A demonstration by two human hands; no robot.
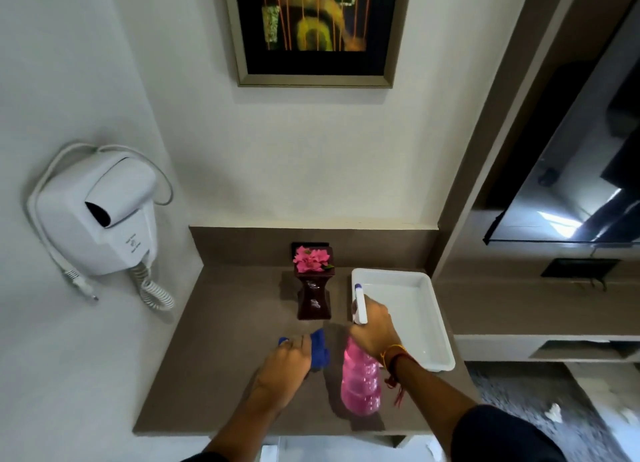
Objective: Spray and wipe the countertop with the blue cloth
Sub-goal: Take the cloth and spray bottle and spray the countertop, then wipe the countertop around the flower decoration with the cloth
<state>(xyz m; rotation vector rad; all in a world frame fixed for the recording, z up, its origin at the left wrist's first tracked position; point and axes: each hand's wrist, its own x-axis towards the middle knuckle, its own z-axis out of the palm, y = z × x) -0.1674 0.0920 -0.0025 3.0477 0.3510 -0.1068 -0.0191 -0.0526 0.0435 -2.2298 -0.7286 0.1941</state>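
The brown countertop (221, 357) runs from the wall to its front edge below me. My left hand (284, 371) presses a bunched blue cloth (320, 352) onto its middle. My right hand (375, 330) grips the neck of a spray bottle (360, 385) full of pink liquid. The bottle's white trigger head with a blue nozzle tip (358, 300) points away from me, toward the back wall. The bottle is held just above the counter, right beside the cloth.
A dark vase with pink flowers (313, 281) stands at the back middle. A white plastic tray (415, 309) fills the counter's right side. A wall-mounted hair dryer (100, 215) hangs left. A framed picture (317, 28) hangs above, and a television (568, 191) is on the right.
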